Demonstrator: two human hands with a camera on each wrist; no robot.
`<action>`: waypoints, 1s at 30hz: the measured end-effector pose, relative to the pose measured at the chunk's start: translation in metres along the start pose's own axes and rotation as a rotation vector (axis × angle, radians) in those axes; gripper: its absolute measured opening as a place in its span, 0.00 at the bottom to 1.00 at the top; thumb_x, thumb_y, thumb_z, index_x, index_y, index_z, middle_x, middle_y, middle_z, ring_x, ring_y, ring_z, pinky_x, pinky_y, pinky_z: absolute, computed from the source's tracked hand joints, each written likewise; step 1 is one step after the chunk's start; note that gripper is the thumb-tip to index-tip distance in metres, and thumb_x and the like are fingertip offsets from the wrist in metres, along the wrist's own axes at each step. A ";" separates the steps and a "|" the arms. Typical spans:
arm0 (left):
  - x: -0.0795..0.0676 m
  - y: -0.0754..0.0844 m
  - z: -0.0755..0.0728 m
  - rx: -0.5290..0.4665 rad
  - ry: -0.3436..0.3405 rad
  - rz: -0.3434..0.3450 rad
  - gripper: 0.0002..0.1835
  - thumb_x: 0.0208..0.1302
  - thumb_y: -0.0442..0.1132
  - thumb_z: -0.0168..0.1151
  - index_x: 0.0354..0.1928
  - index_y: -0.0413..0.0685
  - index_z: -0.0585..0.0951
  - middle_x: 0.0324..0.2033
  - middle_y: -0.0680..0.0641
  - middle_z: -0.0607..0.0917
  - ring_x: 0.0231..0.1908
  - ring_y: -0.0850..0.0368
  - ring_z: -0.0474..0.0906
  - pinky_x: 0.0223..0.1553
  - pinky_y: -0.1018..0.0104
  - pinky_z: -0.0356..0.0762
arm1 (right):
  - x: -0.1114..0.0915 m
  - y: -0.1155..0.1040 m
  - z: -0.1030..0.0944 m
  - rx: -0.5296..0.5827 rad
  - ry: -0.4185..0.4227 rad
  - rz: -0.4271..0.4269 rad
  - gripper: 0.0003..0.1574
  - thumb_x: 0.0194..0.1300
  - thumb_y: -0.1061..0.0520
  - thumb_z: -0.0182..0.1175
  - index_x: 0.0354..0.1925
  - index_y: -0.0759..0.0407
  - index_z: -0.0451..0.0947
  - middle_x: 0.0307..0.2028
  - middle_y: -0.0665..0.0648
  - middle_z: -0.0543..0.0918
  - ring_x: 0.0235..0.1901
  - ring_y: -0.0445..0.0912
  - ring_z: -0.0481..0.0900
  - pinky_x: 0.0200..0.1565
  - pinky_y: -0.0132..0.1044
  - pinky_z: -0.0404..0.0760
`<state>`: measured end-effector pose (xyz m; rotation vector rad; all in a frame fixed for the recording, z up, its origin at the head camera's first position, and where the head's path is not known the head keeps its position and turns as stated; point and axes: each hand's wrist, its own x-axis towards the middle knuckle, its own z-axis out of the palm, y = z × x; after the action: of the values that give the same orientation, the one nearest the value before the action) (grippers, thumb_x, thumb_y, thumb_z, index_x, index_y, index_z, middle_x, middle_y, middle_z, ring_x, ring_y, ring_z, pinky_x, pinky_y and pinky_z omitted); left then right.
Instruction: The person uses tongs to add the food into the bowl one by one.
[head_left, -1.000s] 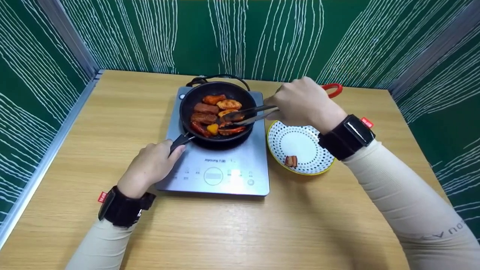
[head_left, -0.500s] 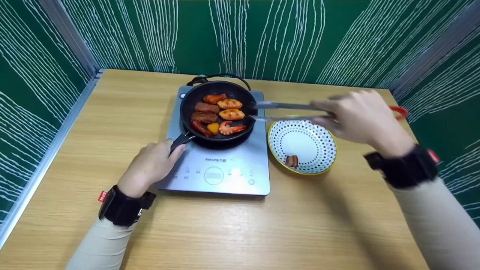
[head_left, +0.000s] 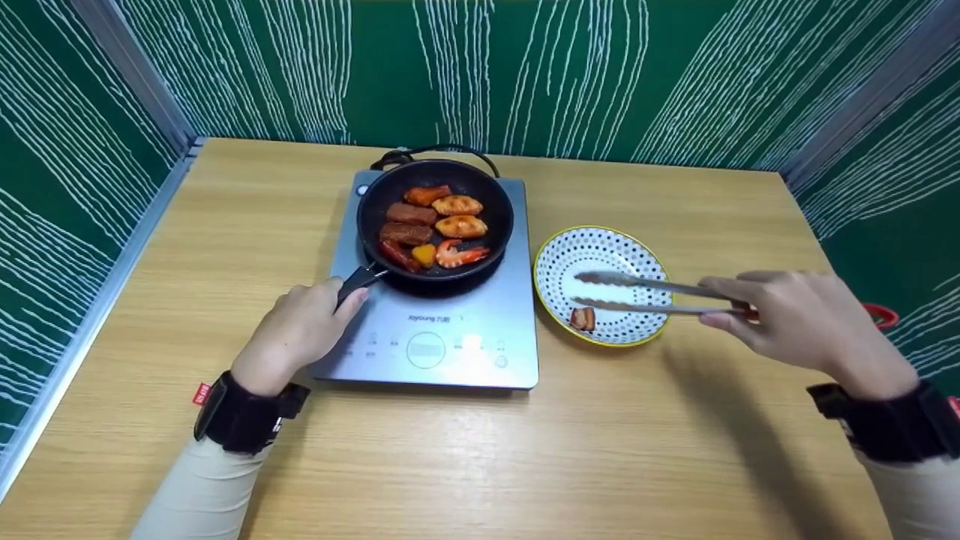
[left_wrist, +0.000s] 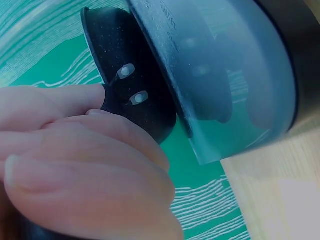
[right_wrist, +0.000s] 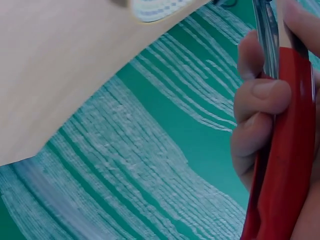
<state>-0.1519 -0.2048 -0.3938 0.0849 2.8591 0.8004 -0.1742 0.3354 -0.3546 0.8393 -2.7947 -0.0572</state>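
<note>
My left hand grips the black handle of a frying pan, which sits on an induction cooker. In the pan lie a shrimp, two golden-brown oval pieces, two brown meat slabs, a yellow piece and reddish pieces. My right hand holds metal tongs by their red handles. The tong tips are apart, over the dotted plate, with nothing between them. Close to the lower tip, a small pork belly piece lies on the plate.
A black cable runs behind the cooker. The wooden table is bounded at the back and sides by green walls with white streaks. The plate stands just right of the cooker.
My right hand has drawn the tongs out of the pan, rightward and toward me, over the plate. The shrimp and an oval piece, earlier partly covered, show fully. My left hand stays put.
</note>
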 end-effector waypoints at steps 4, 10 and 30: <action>0.000 -0.001 -0.001 0.021 0.011 0.014 0.23 0.75 0.57 0.45 0.33 0.46 0.72 0.22 0.48 0.67 0.23 0.50 0.69 0.24 0.61 0.61 | -0.009 0.004 0.007 -0.010 -0.051 0.014 0.28 0.60 0.32 0.64 0.49 0.48 0.84 0.23 0.48 0.80 0.13 0.38 0.59 0.16 0.31 0.56; 0.000 -0.001 0.000 0.025 0.009 0.022 0.23 0.75 0.57 0.44 0.33 0.46 0.72 0.22 0.49 0.66 0.22 0.51 0.68 0.23 0.61 0.61 | -0.014 0.006 0.012 0.011 -0.079 0.031 0.29 0.58 0.32 0.66 0.50 0.47 0.84 0.26 0.50 0.83 0.16 0.39 0.62 0.17 0.32 0.58; 0.001 -0.001 0.000 0.001 -0.010 0.004 0.24 0.75 0.59 0.43 0.35 0.46 0.73 0.23 0.49 0.66 0.23 0.51 0.68 0.24 0.61 0.61 | -0.016 0.008 0.022 0.041 -0.136 0.059 0.32 0.58 0.31 0.65 0.51 0.50 0.84 0.28 0.52 0.84 0.18 0.40 0.65 0.18 0.32 0.61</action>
<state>-0.1525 -0.2053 -0.3944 0.0949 2.8508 0.7970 -0.1704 0.3498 -0.3783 0.7892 -2.9558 -0.0499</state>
